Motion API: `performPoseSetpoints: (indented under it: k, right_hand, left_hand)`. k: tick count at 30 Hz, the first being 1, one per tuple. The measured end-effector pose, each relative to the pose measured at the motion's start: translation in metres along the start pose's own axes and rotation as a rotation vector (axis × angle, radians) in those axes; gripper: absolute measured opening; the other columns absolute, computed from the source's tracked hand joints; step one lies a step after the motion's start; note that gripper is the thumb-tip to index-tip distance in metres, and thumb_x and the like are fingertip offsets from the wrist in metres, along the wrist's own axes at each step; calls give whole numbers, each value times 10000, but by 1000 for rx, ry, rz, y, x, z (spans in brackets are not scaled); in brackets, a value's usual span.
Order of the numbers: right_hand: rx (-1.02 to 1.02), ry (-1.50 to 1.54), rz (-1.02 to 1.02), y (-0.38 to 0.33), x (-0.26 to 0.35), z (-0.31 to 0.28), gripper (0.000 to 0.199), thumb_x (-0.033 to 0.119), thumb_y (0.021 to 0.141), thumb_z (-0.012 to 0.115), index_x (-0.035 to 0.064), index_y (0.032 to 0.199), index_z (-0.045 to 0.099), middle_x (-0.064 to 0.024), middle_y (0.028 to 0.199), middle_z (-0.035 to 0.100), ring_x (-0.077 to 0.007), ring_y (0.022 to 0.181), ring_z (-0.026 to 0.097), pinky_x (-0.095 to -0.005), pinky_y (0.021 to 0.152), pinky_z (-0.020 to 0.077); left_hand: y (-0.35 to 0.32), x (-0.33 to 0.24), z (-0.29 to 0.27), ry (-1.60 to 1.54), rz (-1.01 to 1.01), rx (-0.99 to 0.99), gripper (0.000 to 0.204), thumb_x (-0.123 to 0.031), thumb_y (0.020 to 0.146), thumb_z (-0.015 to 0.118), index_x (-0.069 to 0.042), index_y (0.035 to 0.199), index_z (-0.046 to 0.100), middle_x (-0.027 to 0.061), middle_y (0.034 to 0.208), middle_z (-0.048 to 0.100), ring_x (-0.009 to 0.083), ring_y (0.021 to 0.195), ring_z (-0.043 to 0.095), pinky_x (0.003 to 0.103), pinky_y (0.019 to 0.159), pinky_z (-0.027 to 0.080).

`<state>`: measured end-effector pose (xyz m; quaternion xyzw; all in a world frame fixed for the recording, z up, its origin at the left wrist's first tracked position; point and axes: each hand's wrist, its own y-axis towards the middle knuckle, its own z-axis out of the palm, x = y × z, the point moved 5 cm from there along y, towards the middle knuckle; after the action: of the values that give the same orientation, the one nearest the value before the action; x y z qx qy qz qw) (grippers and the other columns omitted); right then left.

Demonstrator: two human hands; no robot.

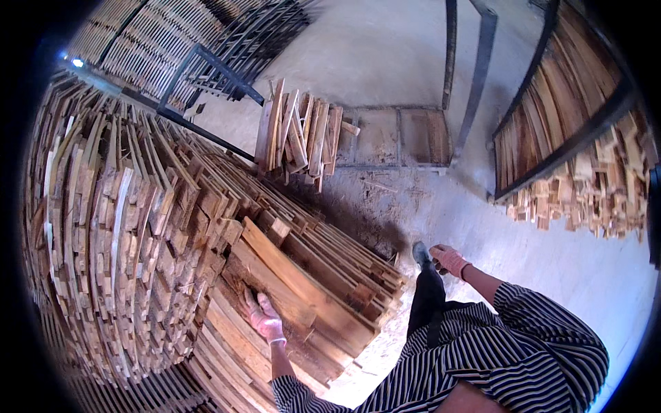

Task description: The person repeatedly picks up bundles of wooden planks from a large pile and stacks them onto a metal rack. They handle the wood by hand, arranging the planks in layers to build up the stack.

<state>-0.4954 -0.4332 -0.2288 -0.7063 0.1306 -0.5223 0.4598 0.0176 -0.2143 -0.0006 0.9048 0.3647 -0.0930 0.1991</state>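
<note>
Resting on the broad brown wooden board (292, 303), our left hand (262, 316), in a pale pink glove, has its fingers spread and grips nothing we can see. That board lies on top of the low pile of long planks (330, 258), toward the pile's near end, with our palm close to the board's left edge. Contact with the board looks to be the step in hand; moving it would call for fingertips under that edge and a second hand at the near corner. Our right hand (449, 260), gloved alike, hangs well apart from the pile, above the dark shoe (421, 255), its fingers curled narrow; we cannot tell whether anything is inside them.

Against the pile's left side rises the tall stack of narrow, rough-ended planks (117, 227), which would hamper reaching that way. Beyond the pile's far edge stands a bundle of short pale boards (306, 134), beside a flat black metal frame (398, 165) on the grey concrete floor (385, 48). Rightward, a black metal rack (571, 148) holds long brown boards (564, 89).
</note>
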Motion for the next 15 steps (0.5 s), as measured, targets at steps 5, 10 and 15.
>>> performPoseSetpoints:
  k: [5, 10, 15]
  right_hand:
    - [96, -62, 40, 47, 54, -32, 376, 432, 940, 584, 81, 1060, 648, -42, 817, 603, -175, 647, 577, -350, 578, 495]
    - [120, -104, 255, 110, 100, -74, 382, 416, 936, 590, 77, 1111, 597, -73, 844, 629, -221, 678, 622, -392, 576, 548]
    - [26, -36, 223, 194, 147, -100, 400, 398, 943, 601, 46, 1131, 571, -110, 831, 622, -294, 683, 661, -513, 564, 587]
  left_hand:
    - [10, -3, 4, -38, -72, -6, 653, -512, 1046, 433, -4, 1452, 492, 283, 1485, 449, 467, 1379, 395, 510, 1170, 309]
    - [61, -73, 13, -506, -484, -103, 536, -384, 1047, 538, 21, 1398, 535, 214, 1432, 540, 344, 1267, 544, 420, 1091, 439]
    - [165, -252, 70, -1005, -257, 17, 736, -457, 981, 630, 23, 1492, 407, 199, 1490, 496, 331, 1361, 478, 440, 1157, 381]
